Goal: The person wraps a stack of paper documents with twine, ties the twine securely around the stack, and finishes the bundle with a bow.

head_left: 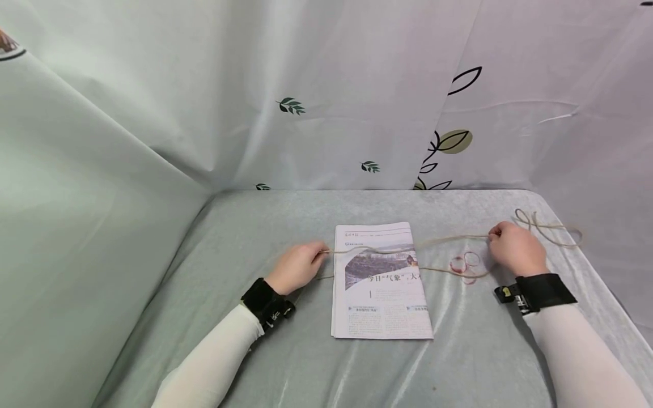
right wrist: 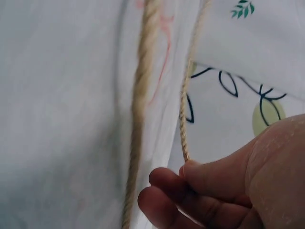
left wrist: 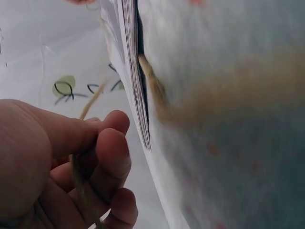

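A folded newspaper (head_left: 385,311) lies on the table, and a thin tan rope (head_left: 449,238) crosses its upper part. My left hand (head_left: 298,266), just off the paper's left edge, pinches this strand between thumb and fingers. Well to the right of the paper, my right hand (head_left: 517,249) pinches the same strand between thumb and fingertip. A second, lower strand shows on both sides of the newspaper; its middle is hidden beneath it. In the left wrist view, rope (left wrist: 155,88) emerges by the stacked page edges (left wrist: 131,47). The right wrist view shows the lower strand (right wrist: 139,90) beside the hand.
Several thin reddish rings (head_left: 465,265) lie between the newspaper and my right hand. Loose rope (head_left: 558,227) loops near the table's right edge. A grey cloth (head_left: 245,226) covers the table; pale patterned sheeting (head_left: 336,141) hangs behind and at the sides.
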`<state>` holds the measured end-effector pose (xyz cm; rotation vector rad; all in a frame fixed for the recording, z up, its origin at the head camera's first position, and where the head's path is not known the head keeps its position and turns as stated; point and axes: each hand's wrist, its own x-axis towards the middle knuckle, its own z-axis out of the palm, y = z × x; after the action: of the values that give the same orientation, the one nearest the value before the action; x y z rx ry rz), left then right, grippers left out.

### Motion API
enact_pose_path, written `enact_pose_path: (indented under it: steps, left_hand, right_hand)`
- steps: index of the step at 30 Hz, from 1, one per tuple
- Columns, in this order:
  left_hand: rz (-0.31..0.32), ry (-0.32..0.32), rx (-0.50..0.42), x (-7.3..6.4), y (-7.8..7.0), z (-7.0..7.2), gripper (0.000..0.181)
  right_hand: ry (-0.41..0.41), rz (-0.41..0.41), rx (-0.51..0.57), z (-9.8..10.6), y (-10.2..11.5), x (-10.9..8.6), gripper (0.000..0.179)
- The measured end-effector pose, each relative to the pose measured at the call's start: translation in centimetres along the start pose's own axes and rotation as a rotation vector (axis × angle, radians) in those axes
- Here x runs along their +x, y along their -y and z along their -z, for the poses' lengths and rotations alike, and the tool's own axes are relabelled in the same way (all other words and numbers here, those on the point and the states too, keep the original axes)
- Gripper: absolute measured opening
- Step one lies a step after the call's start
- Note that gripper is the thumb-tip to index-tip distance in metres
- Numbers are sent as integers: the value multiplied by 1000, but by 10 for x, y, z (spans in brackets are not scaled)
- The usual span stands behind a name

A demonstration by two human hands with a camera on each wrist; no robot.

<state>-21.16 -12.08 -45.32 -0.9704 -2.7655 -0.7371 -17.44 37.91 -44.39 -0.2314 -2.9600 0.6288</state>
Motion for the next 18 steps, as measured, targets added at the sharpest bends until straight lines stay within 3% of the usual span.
enact_pose_path:
  steps: [5,14,18]
  left_hand:
    - [51,36,49,2,15,4,7]
    - [172,160,9,3,35,15,8]
    - [220,176,19,2,45,21,10]
  right_hand:
    - [-35,-50,-28,4,-10,0,24]
    - [-30,-98,-49,12,-29,5,25]
    - [-6,-131,-63,14,-34,7,27]
